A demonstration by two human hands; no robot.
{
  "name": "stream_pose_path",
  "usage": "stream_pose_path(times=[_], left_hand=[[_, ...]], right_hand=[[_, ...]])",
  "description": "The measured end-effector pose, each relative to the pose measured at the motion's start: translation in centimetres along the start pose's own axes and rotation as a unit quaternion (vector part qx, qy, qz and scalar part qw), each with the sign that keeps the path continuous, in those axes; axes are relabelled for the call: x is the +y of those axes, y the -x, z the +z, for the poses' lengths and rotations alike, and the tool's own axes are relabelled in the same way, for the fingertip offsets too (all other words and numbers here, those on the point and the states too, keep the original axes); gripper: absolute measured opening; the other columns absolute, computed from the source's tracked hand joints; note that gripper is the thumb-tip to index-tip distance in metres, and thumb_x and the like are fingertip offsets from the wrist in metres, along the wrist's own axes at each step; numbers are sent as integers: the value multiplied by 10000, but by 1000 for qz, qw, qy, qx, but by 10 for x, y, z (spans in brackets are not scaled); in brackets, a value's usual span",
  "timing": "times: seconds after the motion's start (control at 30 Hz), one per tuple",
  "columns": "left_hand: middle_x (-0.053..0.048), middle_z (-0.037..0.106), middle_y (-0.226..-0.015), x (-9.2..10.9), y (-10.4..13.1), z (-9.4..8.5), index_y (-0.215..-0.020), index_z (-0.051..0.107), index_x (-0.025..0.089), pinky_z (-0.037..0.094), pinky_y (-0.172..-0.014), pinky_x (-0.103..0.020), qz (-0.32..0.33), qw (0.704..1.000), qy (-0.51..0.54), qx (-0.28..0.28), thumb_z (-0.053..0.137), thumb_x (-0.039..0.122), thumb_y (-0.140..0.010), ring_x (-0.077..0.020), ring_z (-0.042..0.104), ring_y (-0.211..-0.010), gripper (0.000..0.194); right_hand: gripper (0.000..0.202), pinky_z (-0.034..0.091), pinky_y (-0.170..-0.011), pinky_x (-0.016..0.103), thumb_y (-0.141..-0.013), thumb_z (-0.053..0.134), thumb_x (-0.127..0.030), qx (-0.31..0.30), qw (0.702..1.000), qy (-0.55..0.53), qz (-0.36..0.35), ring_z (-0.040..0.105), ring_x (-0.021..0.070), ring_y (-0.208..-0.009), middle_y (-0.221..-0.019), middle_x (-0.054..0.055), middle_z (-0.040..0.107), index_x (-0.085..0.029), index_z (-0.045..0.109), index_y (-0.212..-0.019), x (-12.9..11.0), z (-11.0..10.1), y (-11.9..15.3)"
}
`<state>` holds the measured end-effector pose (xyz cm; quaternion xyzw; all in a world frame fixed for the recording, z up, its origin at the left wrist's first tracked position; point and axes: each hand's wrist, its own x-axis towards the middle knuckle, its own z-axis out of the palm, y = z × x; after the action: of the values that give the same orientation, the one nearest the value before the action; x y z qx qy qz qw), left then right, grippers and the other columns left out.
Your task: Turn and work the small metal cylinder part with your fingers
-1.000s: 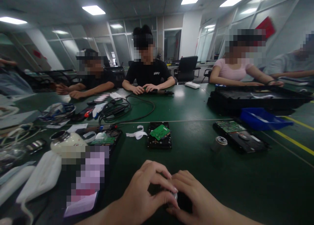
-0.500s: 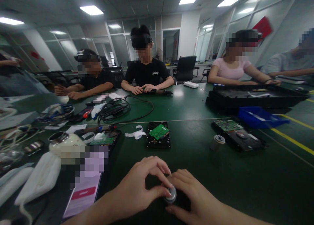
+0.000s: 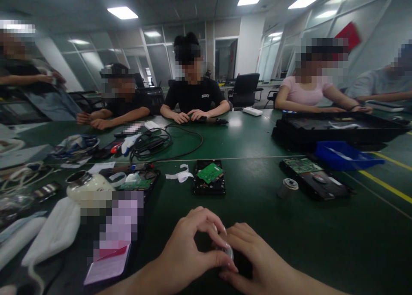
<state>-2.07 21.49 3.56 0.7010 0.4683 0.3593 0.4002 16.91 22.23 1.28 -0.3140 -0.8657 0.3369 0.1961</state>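
A small round metal cylinder (image 3: 229,251) stands at the bottom middle, mostly covered by my fingers; only part of its silvery rim shows. My left hand (image 3: 189,242) pinches its top between thumb and fingertips. Around its right side curls my right hand (image 3: 255,253), thumb low and fingers behind. A similar metal cylinder (image 3: 289,188) with a silver top sits upright on the green table, ahead and to the right. Beyond my hands lies a black hard drive (image 3: 208,188) with a loose green circuit board (image 3: 210,172) on it.
At right are another drive (image 3: 317,179), a blue tray (image 3: 347,155) and a large black case (image 3: 337,134). On the left lie a phone (image 3: 112,260), a cream jar (image 3: 88,188), a white power block (image 3: 53,230) and black cables (image 3: 151,142). Several people sit across the table.
My left thumb and fingers have shifted slightly right and lower around the cylinder's top, covering more of it. My right hand stays curled beside it. The view has shifted slightly.
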Motion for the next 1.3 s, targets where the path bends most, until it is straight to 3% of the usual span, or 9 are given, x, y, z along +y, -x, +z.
stream_pose_path(times=[0.23, 0.53, 0.67, 0.73, 0.8, 0.97, 1.1, 1.3], left_hand=[[3, 685, -822, -1, -1, 0, -598, 644, 156, 456, -731, -283, 2, 1000, 1, 25, 885, 112, -547, -163, 638, -727, 250], [16, 702, -846, 11, -7, -12, -680, 683, 171, 454, -835, -306, -47, 997, 23, -49, 798, 1, -609, -175, 661, -820, 218], [1, 714, -977, 10, -5, -14, -894, 716, 220, 425, -929, -351, -5, 998, -20, -51, 776, 0, -641, -207, 621, -995, 341], [-2, 699, -1096, 11, -3, -14, -905, 730, 242, 411, -955, -353, 23, 997, -41, -58, 762, 5, -673, -211, 593, -1062, 333], [6, 709, -1084, 11, -1, -13, -845, 745, 250, 424, -928, -341, 37, 996, -58, -60, 758, 13, -693, -209, 602, -1041, 282], [16, 707, -822, 5, 1, -7, -736, 701, 219, 472, -778, -307, 69, 996, -48, 16, 788, 51, -677, -193, 649, -838, 198], [29, 721, -760, -9, -5, -7, -787, 597, 213, 482, -801, -343, 13, 996, -18, 87, 740, 19, -694, -206, 678, -810, 257], [0, 709, -910, -36, -15, -5, -816, 670, 225, 466, -899, -403, -47, 992, -98, 68, 739, 34, -685, -237, 656, -949, 242]], right_hand=[[209, 395, -843, 358, -756, 688, -199, 4, 1000, -5, -1, 543, 222, -937, -1010, 47, 632, -196, 616, -952, 2, 0, 0], [243, 385, -869, 359, -755, 698, -190, -10, 1000, -11, 3, 543, 219, -965, -1025, 42, 634, -201, 620, -985, -1, -3, 1], [278, 384, -868, 370, -752, 708, -213, -7, 1000, -3, 12, 537, 232, -969, -1036, 55, 631, -191, 614, -1012, 2, -2, 2], [290, 382, -871, 369, -749, 705, -202, -2, 1000, -5, 8, 534, 233, -983, -1052, 58, 629, -188, 606, -1022, 3, 0, 2], [279, 381, -871, 359, -750, 699, -188, 3, 1000, -12, -1, 536, 225, -982, -1057, 50, 633, -192, 604, -1012, 3, 1, 2], [263, 386, -854, 359, -750, 700, -197, -5, 1000, -4, 10, 538, 223, -945, -1025, 51, 635, -190, 626, -1002, 1, 0, 1], [340, 389, -866, 360, -729, 716, -188, -8, 1000, -9, 21, 538, 223, -949, -1034, 52, 635, -184, 621, -1056, -1, -2, 0], [373, 390, -886, 350, -722, 729, -185, -8, 999, -15, 34, 542, 219, -965, -1054, 45, 644, -190, 625, -1081, -2, -4, 0]])
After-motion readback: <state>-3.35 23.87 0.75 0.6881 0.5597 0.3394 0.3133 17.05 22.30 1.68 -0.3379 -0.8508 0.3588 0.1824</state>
